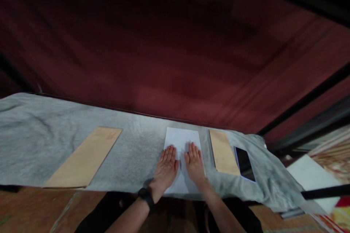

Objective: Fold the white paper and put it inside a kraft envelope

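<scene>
A sheet of white paper [182, 136] lies on the grey cloth in front of me, its near end at the table's front edge. My left hand [166, 165] rests flat on the paper's left side, fingers stretched forward and close together. On the right side of the same sheet lies my right hand [194, 162], also flat with its fingers extended. Neither hand grips anything. Between the two palms a strip of the paper shows. Whether the paper is one sheet or several cannot be made out.
Grey cloth [136, 149] covers the long table. A large brown envelope [84, 156] lies to the left; a smaller brown envelope [223, 153] and a phone [245, 164] lie to the right. A dark red curtain [164, 62] hangs behind. Dark poles [303, 98] stand at right.
</scene>
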A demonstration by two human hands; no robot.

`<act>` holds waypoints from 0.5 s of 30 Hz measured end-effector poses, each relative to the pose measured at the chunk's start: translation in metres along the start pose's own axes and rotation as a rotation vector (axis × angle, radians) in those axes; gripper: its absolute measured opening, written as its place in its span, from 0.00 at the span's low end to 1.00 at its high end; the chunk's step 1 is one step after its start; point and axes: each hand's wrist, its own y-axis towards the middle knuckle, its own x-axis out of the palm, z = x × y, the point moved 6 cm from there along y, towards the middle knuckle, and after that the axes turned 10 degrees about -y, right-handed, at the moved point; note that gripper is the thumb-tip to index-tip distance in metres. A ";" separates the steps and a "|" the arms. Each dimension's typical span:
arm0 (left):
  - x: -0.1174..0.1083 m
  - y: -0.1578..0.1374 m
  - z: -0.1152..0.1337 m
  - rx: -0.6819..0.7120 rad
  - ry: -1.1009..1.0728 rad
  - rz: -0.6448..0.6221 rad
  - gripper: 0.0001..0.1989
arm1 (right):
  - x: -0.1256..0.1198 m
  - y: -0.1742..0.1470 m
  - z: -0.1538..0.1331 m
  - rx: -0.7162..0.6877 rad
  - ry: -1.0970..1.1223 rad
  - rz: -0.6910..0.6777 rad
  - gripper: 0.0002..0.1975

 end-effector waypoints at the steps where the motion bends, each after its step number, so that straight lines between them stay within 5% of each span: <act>1: -0.001 -0.002 0.002 0.011 -0.004 0.005 0.28 | -0.004 -0.012 -0.010 -0.048 0.018 -0.013 0.26; 6: -0.001 -0.014 0.017 0.154 -0.040 -0.051 0.28 | -0.023 -0.050 -0.016 -0.001 0.023 -0.027 0.25; 15: -0.008 -0.018 -0.005 -0.030 -0.023 -0.078 0.34 | -0.037 -0.075 0.029 0.085 -0.041 0.050 0.30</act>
